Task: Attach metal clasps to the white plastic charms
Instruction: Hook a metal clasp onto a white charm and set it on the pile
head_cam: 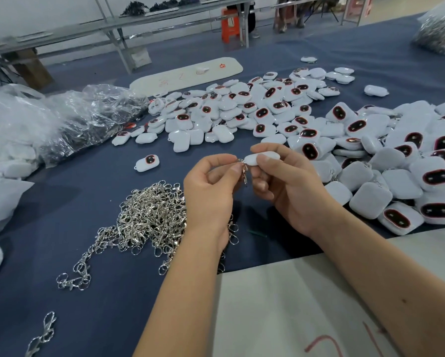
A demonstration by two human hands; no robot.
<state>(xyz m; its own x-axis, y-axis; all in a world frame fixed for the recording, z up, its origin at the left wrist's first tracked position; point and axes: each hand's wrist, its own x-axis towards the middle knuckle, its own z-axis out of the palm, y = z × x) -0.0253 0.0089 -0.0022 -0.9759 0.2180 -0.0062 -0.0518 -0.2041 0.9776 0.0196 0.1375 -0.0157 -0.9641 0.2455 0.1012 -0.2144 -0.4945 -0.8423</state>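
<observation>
My right hand (291,186) pinches a white plastic charm (253,158) between thumb and fingers, above the blue table. My left hand (211,191) pinches a silver metal clasp (244,171) at the charm's left end; the clasp hangs down between both hands. Whether the clasp's ring is through the charm's loop is hidden by my fingertips. A heap of loose silver clasps (149,215) lies just left of my left wrist. A big spread of white charms with dark oval faces (255,109) covers the table ahead and to the right.
Crumpled clear plastic bags (69,117) lie at the left. One lone charm (147,163) sits ahead of the clasp heap. A white board (185,73) lies at the back. A pale sheet (280,305) covers the near edge under my right forearm. A stray clasp (42,333) lies near left.
</observation>
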